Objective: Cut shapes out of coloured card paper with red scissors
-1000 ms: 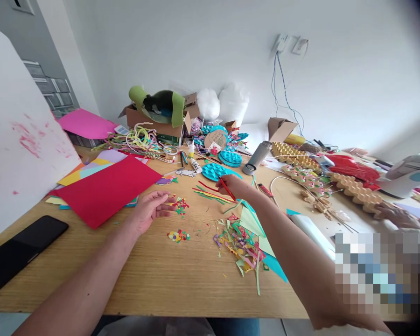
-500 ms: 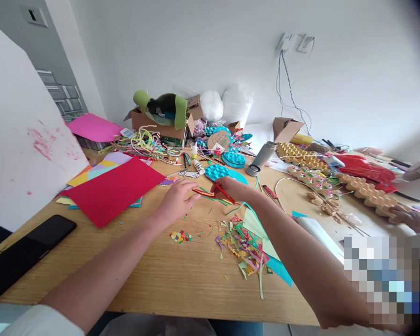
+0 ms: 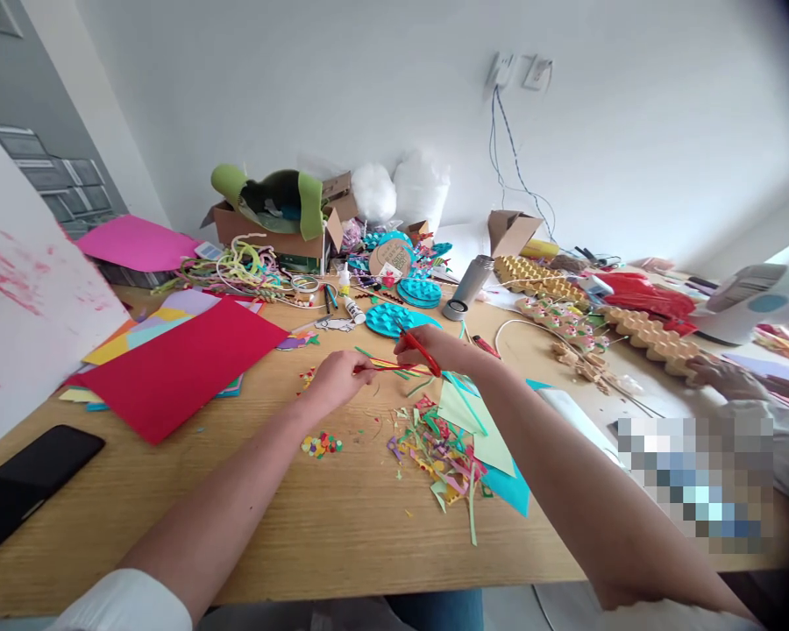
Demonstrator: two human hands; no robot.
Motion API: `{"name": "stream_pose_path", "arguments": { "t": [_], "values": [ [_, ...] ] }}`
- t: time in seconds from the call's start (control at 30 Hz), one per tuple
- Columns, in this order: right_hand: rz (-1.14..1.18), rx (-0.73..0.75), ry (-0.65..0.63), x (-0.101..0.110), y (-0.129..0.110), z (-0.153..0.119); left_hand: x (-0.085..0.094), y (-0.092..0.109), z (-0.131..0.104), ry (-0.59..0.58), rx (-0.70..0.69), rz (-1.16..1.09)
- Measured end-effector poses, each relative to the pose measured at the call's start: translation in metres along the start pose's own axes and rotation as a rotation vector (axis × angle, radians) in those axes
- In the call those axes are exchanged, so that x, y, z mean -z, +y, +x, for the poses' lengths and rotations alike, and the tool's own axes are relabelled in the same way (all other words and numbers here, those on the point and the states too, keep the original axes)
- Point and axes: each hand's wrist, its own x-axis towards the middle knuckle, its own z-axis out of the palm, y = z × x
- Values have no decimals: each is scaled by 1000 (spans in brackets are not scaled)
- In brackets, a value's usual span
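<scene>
My left hand (image 3: 342, 375) is pinched on the left end of thin red and yellow paper strips (image 3: 387, 364). Their other end runs to my right hand (image 3: 434, 347), whose fingers are closed round red-handled scissors (image 3: 422, 352). The scissors' tip points up and left toward a blue textured disc (image 3: 394, 319). A small pile of coloured paper dots (image 3: 322, 445) lies below my left hand. Mixed paper scraps (image 3: 444, 460) lie below my right hand, beside pale green paper sheets (image 3: 483, 425).
Red paper (image 3: 188, 368) tops a stack at left, near a black phone (image 3: 36, 482). Behind are a glue bottle (image 3: 353, 309), a steel flask (image 3: 470, 287) and a box (image 3: 269, 248). Egg cartons (image 3: 650, 337) and another person's hand (image 3: 727, 379) are at right.
My left hand has gone from open beside the strips to closed on their end. My right hand still holds the scissors. The view has shifted, with the scene moving left.
</scene>
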Motion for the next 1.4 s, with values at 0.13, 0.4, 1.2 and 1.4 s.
{"name": "stream_pose_path", "arguments": {
  "t": [0.13,0.4,1.2,1.4],
  "values": [
    [167,43,-67,4,9,3,7,-7,-1,-30,32,-17],
    [97,85,-148,14,11,-6,11,-13,-6,-110,87,-154],
    [-650,-116,76,-28,70,10,46,1,16,122,185,-855],
    [-737,-72,63,-31,76,11,36,-3,21,91,195,-858]
  ]
}}
